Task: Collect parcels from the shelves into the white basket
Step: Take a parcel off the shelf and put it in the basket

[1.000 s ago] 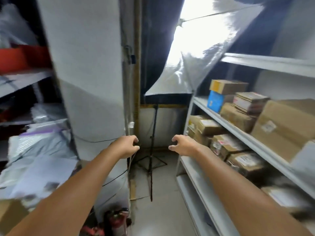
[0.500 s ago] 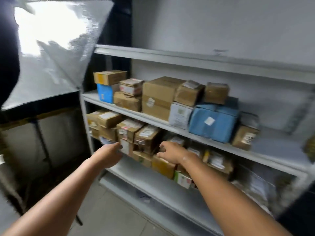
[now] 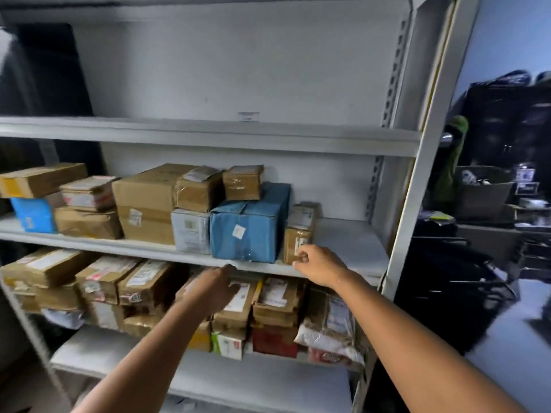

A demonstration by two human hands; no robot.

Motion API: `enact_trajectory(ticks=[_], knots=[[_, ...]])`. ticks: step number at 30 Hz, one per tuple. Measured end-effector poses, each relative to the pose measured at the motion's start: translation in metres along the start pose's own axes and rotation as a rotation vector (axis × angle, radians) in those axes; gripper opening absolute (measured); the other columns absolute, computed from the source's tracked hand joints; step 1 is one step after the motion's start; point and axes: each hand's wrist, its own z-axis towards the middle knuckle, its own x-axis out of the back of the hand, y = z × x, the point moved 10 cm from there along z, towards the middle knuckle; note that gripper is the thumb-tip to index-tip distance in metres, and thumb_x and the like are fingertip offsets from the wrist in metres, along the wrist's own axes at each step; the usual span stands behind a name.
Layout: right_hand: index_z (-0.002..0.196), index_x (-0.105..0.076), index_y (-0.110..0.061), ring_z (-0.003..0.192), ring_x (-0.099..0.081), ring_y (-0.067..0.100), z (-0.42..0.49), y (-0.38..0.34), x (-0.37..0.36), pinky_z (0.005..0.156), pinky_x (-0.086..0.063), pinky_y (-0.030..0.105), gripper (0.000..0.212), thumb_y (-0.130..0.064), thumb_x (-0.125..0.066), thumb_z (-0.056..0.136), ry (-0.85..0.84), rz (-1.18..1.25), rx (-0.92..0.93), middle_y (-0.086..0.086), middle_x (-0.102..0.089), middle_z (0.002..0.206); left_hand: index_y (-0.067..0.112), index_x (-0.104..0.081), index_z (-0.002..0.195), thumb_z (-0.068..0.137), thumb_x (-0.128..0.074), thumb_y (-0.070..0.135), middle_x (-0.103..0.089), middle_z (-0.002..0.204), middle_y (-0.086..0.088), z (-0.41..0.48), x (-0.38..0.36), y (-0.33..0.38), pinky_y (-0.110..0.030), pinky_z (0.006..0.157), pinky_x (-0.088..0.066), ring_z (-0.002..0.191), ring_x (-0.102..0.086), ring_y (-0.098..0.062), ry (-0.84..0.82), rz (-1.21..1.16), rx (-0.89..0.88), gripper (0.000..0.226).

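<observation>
Even though the shot is a bit smeared, the main stuff can be made out fine. A white shelf rack (image 3: 208,135) is seen head-on, with a row of boxes lined up on its middle shelf. At the right end of that row a small brown parcel (image 3: 298,236) is stood upright, taller than it is wide. Its narrow labelled end is turned out toward the front and its body runs back toward the wall. It's pressed right up against a blue box (image 3: 250,225), which is also laid with its long axis going back into the shelf.

The right hand (image 3: 317,265) is held at the lower front corner of the small brown parcel. The fingers are curled against it, but whether it's actually pinched can't be told. The left hand (image 3: 213,289) is stretched out lower down, in front of the stacked parcels (image 3: 143,281) on the shelf below. Its fingers are loosely extended near the shelf edge, and nothing is held in them.
</observation>
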Motion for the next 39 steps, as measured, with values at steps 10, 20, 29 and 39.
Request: enact_trajectory(ticks=[10,20,29,39], knots=[[0.127,-0.059,-0.019,0.109,-0.062,0.022,0.052,0.065,0.052,0.087,-0.048,0.031,0.039,-0.043,-0.056,0.097,0.192,0.158,-0.077,0.002,-0.066,0.121,0.025,-0.04,0.145,0.097,-0.057,0.033,-0.054,0.139,-0.007,0.064,-0.031,0.085,-0.034,0.094,-0.048,0.113,-0.059,-0.025,0.083,-0.234,-0.05,0.052],[0.132,-0.055,-0.014,0.111,-0.06,0.025,0.112,0.079,0.043,0.091,-0.055,0.045,0.045,-0.043,-0.056,0.097,0.205,0.38,-0.146,0.004,-0.062,0.122,0.019,-0.016,0.156,0.094,-0.06,0.027,-0.042,0.15,-0.009,0.122,-0.057,0.108,-0.045,0.108,-0.044,0.132,-0.048,-0.026,0.102,-0.538,-0.039,0.077],[0.113,-0.064,-0.021,0.092,-0.069,0.021,0.132,0.082,0.007,0.069,-0.061,0.038,0.022,-0.033,-0.061,0.095,0.087,0.748,-0.223,0.003,-0.072,0.105,0.019,-0.029,0.147,0.096,-0.06,0.014,-0.056,0.137,-0.003,0.142,-0.068,0.111,-0.026,0.087,-0.043,0.12,-0.055,-0.021,0.097,-0.634,-0.003,0.06],[0.118,-0.065,-0.019,0.086,-0.072,0.02,0.112,0.09,0.007,0.068,-0.061,0.036,0.022,-0.022,-0.059,0.097,0.049,0.894,-0.235,0.004,-0.074,0.101,0.027,-0.037,0.147,0.088,-0.067,0.005,-0.055,0.129,0.0,0.137,-0.07,0.111,-0.042,0.092,-0.057,0.111,-0.06,-0.017,0.124,-0.724,-0.05,0.069]])
